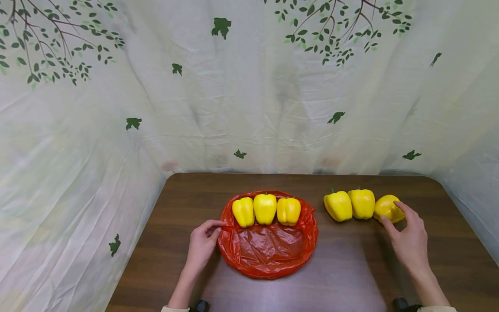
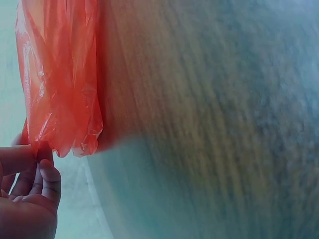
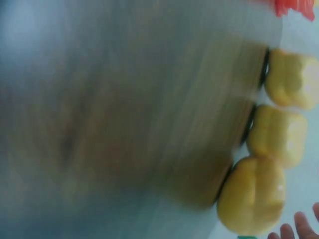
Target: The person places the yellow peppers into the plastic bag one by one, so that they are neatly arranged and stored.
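Note:
A red plastic bag (image 1: 269,271) lies on the table with its rim rolled into a round opening. Three yellow bell peppers (image 1: 265,209) stand in a row along its far inner side. At the bag's left edge, my left hand (image 1: 202,243) pinches the thin plastic between thumb and fingers; the left wrist view shows this red film (image 2: 65,89) close up. My right hand (image 1: 410,237) is over the rightmost loose bell pepper (image 1: 387,207), thumb and index finger spread at its sides. In the right wrist view the fingertips (image 3: 301,224) appear beside that pepper.
Two more yellow bell peppers (image 1: 349,205) stand side by side left of the one under my right hand, right of the bag. The brown wooden table (image 1: 343,264) ends at a pale curtain (image 1: 273,108) printed with leaves, which hangs behind and on both sides.

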Available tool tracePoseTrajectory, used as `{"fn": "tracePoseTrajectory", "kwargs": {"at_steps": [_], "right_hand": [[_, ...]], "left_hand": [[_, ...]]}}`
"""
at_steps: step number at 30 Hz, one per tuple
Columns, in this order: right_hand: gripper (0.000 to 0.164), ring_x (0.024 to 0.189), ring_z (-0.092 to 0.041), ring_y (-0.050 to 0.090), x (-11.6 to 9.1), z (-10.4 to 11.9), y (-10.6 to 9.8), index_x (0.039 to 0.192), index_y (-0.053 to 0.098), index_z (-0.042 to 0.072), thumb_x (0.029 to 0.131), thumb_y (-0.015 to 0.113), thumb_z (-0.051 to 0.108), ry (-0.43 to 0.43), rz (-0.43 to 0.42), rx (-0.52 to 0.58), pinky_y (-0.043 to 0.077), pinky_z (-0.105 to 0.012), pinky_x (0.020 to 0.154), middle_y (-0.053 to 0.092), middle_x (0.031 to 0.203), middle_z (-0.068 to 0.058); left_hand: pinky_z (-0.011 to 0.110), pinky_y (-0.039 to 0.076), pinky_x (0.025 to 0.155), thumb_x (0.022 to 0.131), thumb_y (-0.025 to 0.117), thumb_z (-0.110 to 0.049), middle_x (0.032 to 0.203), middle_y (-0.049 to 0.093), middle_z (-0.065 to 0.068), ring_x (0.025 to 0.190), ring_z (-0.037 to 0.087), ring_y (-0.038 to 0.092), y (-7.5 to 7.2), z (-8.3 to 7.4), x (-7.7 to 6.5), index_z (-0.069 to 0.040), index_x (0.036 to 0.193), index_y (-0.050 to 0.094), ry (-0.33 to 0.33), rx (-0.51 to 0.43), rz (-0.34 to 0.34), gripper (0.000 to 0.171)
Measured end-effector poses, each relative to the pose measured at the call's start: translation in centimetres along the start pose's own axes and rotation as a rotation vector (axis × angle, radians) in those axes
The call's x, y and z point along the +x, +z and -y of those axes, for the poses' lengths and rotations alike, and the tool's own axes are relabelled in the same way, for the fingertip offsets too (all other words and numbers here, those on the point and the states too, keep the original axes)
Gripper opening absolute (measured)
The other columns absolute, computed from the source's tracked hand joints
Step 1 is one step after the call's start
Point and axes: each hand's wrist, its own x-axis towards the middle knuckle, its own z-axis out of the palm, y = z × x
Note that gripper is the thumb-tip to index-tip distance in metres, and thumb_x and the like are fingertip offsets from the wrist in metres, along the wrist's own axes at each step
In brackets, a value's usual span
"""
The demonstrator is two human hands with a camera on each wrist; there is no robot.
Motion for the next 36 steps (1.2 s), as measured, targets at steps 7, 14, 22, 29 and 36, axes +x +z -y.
{"fn": "tracePoseTrajectory", "kwargs": {"at_steps": [7, 14, 22, 29, 36], "right_hand": [[0.056, 0.127, -0.059, 0.029, 2.0, -2.0, -0.6, 0.14, 0.043, -0.008, 0.098, 0.061, 0.023, -0.009, 0.053, -0.036, 0.02, -0.07, 0.103, 0.035, 0.145, -0.035], [0.076, 0.13, -0.064, 0.018, 3.4, -2.8, -0.7, 0.15, 0.024, -0.009, 0.101, 0.052, 0.042, 0.079, 0.217, -0.094, 0.014, -0.074, 0.103, 0.016, 0.15, -0.04], [0.084, 0.13, -0.062, 0.023, 3.9, -3.2, -0.5, 0.155, 0.011, -0.001, 0.1, 0.047, 0.05, 0.19, 0.317, -0.063, 0.021, -0.075, 0.099, 0.018, 0.15, -0.04], [0.089, 0.125, -0.058, 0.032, 3.6, -3.1, -0.3, 0.153, 0.01, -0.007, 0.099, 0.05, 0.051, 0.28, 0.301, 0.006, 0.03, -0.071, 0.096, 0.022, 0.148, -0.04], [0.082, 0.112, -0.049, 0.041, 3.2, -3.2, -0.3, 0.146, 0.021, -0.013, 0.099, 0.052, 0.046, 0.284, 0.239, 0.026, 0.039, -0.055, 0.083, 0.034, 0.138, -0.039]], "left_hand": [[0.028, 0.055, 0.065, 0.092, 0.063, 0.004, 0.097, 0.069, 0.006, 0.074, 0.022, 0.06, 0.0, 0.1, 0.0, -0.013, 0.1, 0.074, -0.016, 0.004, 0.004, 0.022], [0.028, 0.055, 0.066, 0.092, 0.063, 0.004, 0.097, 0.069, 0.005, 0.075, 0.023, 0.06, -0.1, 0.1, 0.0, -0.014, 0.101, 0.074, -0.014, -0.003, 0.007, 0.023], [0.028, 0.055, 0.066, 0.093, 0.062, 0.004, 0.098, 0.068, 0.006, 0.076, 0.023, 0.061, -0.1, 0.0, -0.1, -0.014, 0.101, 0.074, -0.023, -0.011, 0.019, 0.023], [0.028, 0.055, 0.065, 0.092, 0.063, 0.004, 0.097, 0.068, 0.006, 0.075, 0.023, 0.06, -0.1, 0.1, -0.2, -0.014, 0.101, 0.074, -0.028, -0.005, 0.012, 0.023], [0.028, 0.055, 0.066, 0.092, 0.064, 0.004, 0.097, 0.069, 0.005, 0.074, 0.022, 0.061, -0.1, 0.1, -0.2, -0.013, 0.1, 0.074, -0.021, -0.009, -0.003, 0.022]]}}
